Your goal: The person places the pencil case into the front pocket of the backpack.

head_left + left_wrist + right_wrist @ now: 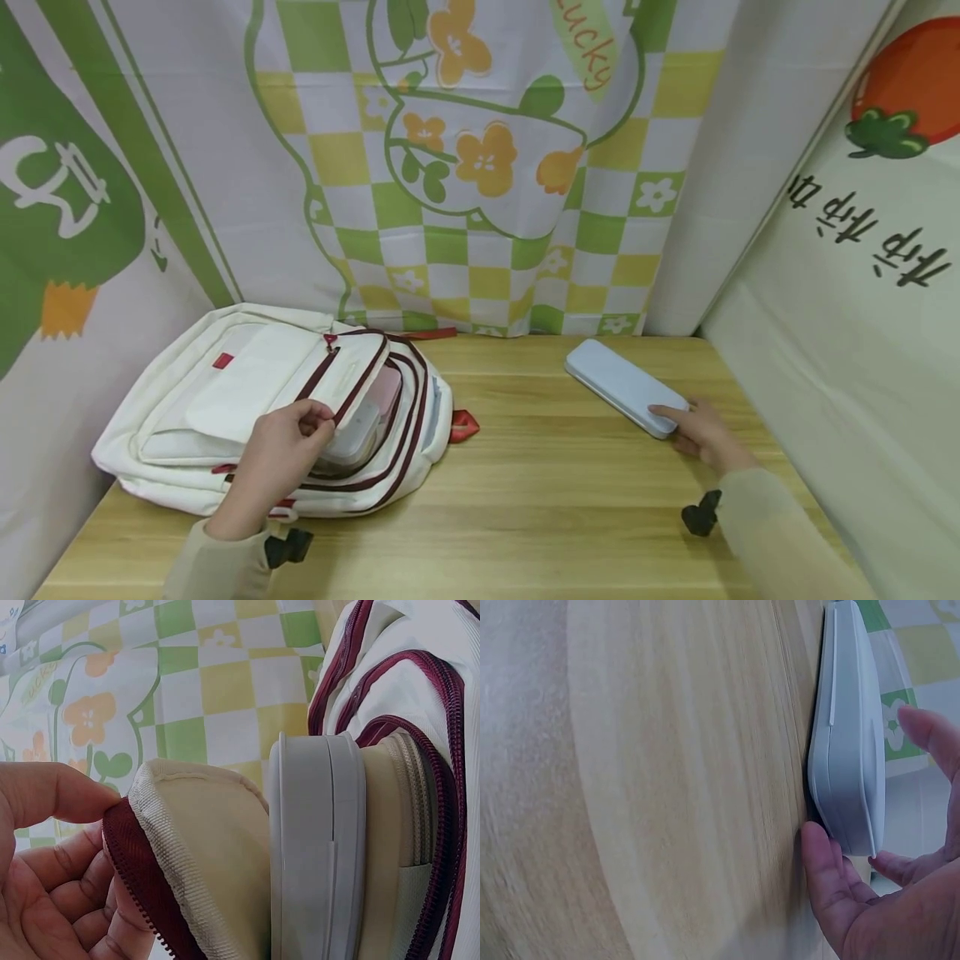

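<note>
A white backpack (255, 375) with dark red zippers lies on the left of the table, its pocket unzipped. My left hand (281, 450) pinches the edge of the pocket flap (199, 825) between thumb and finger, holding it away from the contents. Inside are a translucent pale box (352, 433) and a pink item (385, 390); their lower parts are hidden. On the right lies a light blue pencil case (622, 383), lid closed. Around its near end is my right hand (705, 433), fingertips low against the end, one digit extended above the lid without a visible pinch.
The wooden table (517, 483) spans between the bag and the case. A red tab (464, 426) sticks out from the bag's right side. A checked curtain (465, 275) hangs behind, and a printed cloth wall (840, 350) borders the right side.
</note>
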Demonstrator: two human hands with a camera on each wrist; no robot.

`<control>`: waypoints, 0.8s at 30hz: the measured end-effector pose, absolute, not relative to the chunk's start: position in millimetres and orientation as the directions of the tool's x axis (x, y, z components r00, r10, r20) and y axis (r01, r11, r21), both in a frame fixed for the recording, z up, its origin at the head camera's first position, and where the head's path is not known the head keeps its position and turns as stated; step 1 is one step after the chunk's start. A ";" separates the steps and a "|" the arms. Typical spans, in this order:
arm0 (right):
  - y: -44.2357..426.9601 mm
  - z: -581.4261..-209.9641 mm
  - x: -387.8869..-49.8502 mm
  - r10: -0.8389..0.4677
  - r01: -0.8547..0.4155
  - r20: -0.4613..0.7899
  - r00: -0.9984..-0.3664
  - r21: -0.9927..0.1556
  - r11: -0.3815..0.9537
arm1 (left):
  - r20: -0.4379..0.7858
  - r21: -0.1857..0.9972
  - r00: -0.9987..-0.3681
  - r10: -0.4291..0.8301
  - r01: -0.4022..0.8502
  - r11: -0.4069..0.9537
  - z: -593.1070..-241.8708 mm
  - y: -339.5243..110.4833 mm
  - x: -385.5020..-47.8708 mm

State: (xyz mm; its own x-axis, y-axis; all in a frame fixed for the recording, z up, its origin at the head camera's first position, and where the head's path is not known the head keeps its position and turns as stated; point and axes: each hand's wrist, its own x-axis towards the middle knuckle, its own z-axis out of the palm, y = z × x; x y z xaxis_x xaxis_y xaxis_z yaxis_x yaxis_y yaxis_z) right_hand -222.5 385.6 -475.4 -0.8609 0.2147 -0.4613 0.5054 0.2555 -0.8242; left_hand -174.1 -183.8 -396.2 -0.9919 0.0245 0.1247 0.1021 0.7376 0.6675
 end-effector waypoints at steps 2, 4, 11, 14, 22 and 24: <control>383.4 -474.4 -223.0 0.214 0.501 -0.456 -0.864 -0.824 0.265 | 0.125 0.669 -0.992 0.023 0.102 0.736 -396.5 -183.9 -173.8; 382.1 -474.6 -223.7 0.212 0.497 -0.452 -0.866 -0.821 0.282 | 0.122 0.671 -0.992 0.020 0.098 0.735 -396.6 -183.9 -173.2; 383.9 -482.3 -224.6 0.213 0.475 -0.425 -0.880 -0.811 0.341 | 0.127 0.670 -0.992 0.023 0.103 0.735 -397.6 -183.2 -173.9; 383.6 -482.9 -224.6 0.225 0.465 -0.409 -0.885 -0.808 0.361 | 0.132 0.669 -0.991 0.020 0.104 0.736 -397.0 -182.9 -173.1; 376.3 -481.5 -222.0 0.268 0.431 -0.347 -0.899 -0.811 0.396 | 0.127 0.666 -0.992 0.019 0.099 0.739 -396.6 -183.1 -173.5; 373.2 -481.3 -220.6 0.287 0.427 -0.331 -0.899 -0.806 0.409 | 0.123 0.665 -0.992 0.023 0.100 0.740 -396.5 -183.2 -174.0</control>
